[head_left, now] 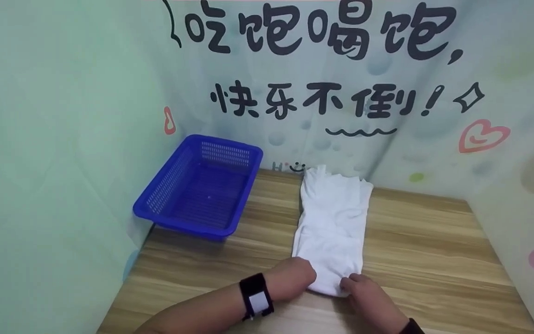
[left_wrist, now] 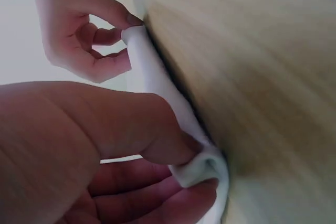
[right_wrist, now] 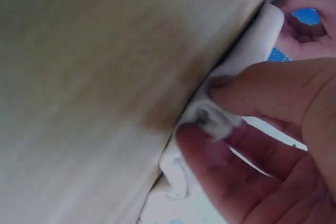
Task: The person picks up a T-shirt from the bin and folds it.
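A white cloth (head_left: 334, 218), folded into a long strip, lies on the wooden table with its far end by the back curtain. At its near left corner my left hand (head_left: 290, 278) pinches the edge between thumb and fingers. My right hand (head_left: 371, 297) pinches the near right corner the same way. In the left wrist view the cloth edge (left_wrist: 155, 72) runs between both hands, and a small fold bunches between the left thumb and fingertips. The right wrist view shows a similar rolled fold of cloth (right_wrist: 210, 119) in the right fingers.
A blue plastic basket (head_left: 206, 195) with perforated sides stands at the back left of the table (head_left: 424, 260). Printed curtains (head_left: 295, 69) hang behind and on both sides. A black band with a white patch (head_left: 257, 299) is on the left wrist.
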The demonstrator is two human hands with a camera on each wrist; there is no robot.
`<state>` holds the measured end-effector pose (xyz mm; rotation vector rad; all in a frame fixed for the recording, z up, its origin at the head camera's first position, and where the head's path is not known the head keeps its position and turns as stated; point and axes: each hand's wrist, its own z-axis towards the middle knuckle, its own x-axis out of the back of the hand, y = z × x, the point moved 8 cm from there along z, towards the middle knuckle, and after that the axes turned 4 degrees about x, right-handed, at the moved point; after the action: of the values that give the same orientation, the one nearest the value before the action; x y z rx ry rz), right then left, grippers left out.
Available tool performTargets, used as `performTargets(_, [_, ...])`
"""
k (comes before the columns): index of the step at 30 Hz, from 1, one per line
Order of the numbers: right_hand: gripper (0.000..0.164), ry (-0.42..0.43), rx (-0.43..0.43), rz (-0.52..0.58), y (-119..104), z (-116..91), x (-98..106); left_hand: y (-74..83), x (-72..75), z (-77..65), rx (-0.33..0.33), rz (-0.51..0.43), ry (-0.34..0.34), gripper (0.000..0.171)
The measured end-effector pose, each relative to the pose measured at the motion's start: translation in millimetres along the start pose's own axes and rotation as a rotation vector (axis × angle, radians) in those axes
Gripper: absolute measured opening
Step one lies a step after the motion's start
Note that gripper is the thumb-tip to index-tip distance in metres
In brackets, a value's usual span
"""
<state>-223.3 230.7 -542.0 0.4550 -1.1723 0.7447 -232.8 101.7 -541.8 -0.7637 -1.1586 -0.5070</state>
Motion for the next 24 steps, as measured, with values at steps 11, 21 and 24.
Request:
performTargets(11, [0.029,-0.21,0.111,0.355,-23.2,-20.2,4.2,24.8,22.6,-18.7,-0.182,-0.178,-0.149,0.028])
performTargets(21, [0.028,-0.362,0.048,0.612,-34.3,-34.7,-10.6,39.3,24.2,-28.8,-0.278,-0.401,-0.301,0.029])
performTargets(24, [0.031,-0.388,0.043,0.641,-38.9,-36.9,-13.0,41.9,21.2,-31.2,-0.295,-0.489,-0.372,0.024])
